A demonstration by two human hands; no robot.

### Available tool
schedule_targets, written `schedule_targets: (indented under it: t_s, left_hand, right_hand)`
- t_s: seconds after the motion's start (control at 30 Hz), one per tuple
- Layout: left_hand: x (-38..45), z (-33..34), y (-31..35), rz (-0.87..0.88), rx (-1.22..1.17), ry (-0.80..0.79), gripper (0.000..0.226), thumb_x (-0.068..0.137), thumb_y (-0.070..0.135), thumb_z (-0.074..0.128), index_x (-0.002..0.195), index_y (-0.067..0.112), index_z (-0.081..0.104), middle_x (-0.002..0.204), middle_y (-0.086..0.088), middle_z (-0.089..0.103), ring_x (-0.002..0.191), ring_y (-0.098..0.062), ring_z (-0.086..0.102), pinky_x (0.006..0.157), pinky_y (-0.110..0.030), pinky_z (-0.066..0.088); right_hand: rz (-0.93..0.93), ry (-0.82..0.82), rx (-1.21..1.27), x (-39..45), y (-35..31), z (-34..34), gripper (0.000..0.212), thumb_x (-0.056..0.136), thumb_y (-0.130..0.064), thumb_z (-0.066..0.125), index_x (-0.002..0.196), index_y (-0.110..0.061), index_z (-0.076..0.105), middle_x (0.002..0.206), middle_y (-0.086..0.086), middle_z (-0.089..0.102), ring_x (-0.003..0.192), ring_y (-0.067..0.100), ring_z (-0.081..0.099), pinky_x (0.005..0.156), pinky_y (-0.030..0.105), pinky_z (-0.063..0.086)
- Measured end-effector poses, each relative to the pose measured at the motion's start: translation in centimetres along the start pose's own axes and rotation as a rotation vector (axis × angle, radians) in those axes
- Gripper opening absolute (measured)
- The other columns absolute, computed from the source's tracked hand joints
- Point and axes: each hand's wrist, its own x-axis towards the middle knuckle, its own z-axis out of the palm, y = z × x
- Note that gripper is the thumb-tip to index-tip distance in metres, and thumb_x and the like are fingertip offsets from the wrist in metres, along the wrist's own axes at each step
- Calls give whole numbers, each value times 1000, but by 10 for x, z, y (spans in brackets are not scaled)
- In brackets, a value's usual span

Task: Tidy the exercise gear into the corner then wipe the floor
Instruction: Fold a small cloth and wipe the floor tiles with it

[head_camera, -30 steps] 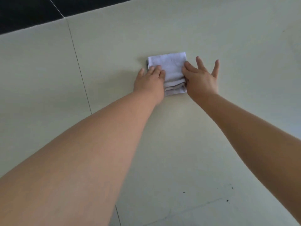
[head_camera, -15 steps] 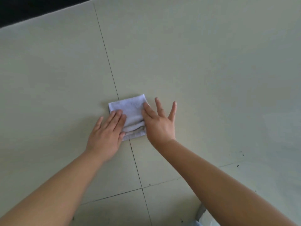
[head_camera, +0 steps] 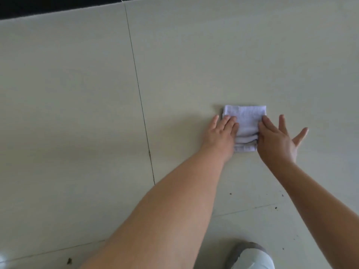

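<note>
A folded white cloth (head_camera: 245, 121) lies flat on the pale tiled floor (head_camera: 77, 113), right of centre. My left hand (head_camera: 219, 134) presses on the cloth's left edge with straight fingers. My right hand (head_camera: 277, 140) presses on its right edge, fingers spread and flat, most of them on the floor beside the cloth. No exercise gear is in view.
A dark grout line (head_camera: 139, 101) runs up the floor left of the cloth. A black strip (head_camera: 48, 5) borders the floor at the top left. Small dark specks (head_camera: 275, 207) lie on the tiles near me. A grey and white shoe (head_camera: 250, 256) shows at the bottom edge.
Both hands have slid the cloth across the floor to the right of the grout line it lay on half a second ago. The hands keep the same flat press.
</note>
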Motion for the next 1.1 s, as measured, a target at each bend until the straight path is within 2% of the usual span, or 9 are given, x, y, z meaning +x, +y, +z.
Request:
schedule_targets:
  t_s: [0.2, 0.47, 0.53, 0.6, 0.67, 0.8, 0.9, 1.0, 1.1]
  left_hand:
    - [13, -31, -102, -233, 108, -10, 55, 103, 27, 25, 151, 9, 8, 161, -3, 3, 149, -17, 1, 120, -39, 0]
    - [-90, -3, -174, -470, 5, -75, 54, 101, 24, 31, 151, 9, 16, 160, -6, 8, 149, -19, 9, 120, -40, 8]
    - [-115, 10, -162, -440, 18, -35, 52, 97, 24, 34, 143, 1, 36, 153, -16, 30, 142, -29, 32, 114, -48, 25]
    - [-136, 26, -149, -366, 56, 3, 55, 83, 26, 35, 119, -5, 62, 127, -22, 60, 114, -37, 62, 90, -55, 48]
    - [-152, 34, -131, -333, 83, -23, 55, 76, 27, 35, 106, -2, 71, 113, -18, 70, 100, -33, 70, 83, -48, 54]
    - [-162, 48, -73, -198, 71, -1, 53, 75, 25, 36, 103, 1, 73, 110, -14, 72, 99, -28, 71, 109, -36, 23]
    - [-148, 52, -26, -101, 32, -40, 51, 72, 22, 37, 100, 3, 75, 108, -12, 73, 99, -26, 72, 116, -32, 7]
    - [-120, 51, 20, 37, 3, -164, 52, 69, 22, 35, 95, 10, 78, 104, -5, 75, 98, -20, 72, 100, -35, 30]
    - [-80, 31, 56, 35, -32, -130, 54, 75, 21, 31, 107, 15, 74, 119, -2, 70, 113, -12, 65, 102, -34, 41]
  right_hand:
    - [-201, -71, -26, 72, -96, -20, 58, 96, -9, 30, 150, -20, 12, 159, -12, 4, 148, 19, -6, 111, 63, -8]
    - [-531, -101, 62, 29, -194, 3, 57, 97, -11, 31, 150, -18, 11, 159, -9, 4, 148, 18, -4, 112, 58, -13]
    - [-569, -125, 48, 0, -183, 15, 58, 97, -11, 30, 151, -18, 9, 160, -9, 2, 148, 20, -4, 111, 59, -15]
    - [-583, -158, 31, -26, -166, 26, 57, 98, -12, 30, 151, -19, 8, 160, -9, 2, 148, 22, -5, 108, 59, -18]
    - [-577, -143, 21, -52, -144, 37, 56, 96, -12, 36, 149, -18, 19, 158, -9, 14, 148, 26, 6, 102, 60, -20]
    - [-476, 2, -26, -94, -89, 55, 49, 71, -16, 52, 119, -15, 65, 127, -6, 64, 118, 31, 59, 106, 68, 8]
    - [-375, 18, -6, -110, -36, 59, 48, 77, -19, 38, 115, -15, 68, 126, -5, 64, 116, 35, 60, 110, 50, -11]
    - [-232, 8, -17, -109, 18, 52, 43, 81, -18, 40, 112, -14, 69, 127, -3, 64, 120, 39, 55, 110, 41, -26]
    - [-91, -88, 16, -89, 52, 32, 40, 95, -11, 40, 133, -17, 53, 147, -8, 42, 143, 32, 26, 109, 52, -24]
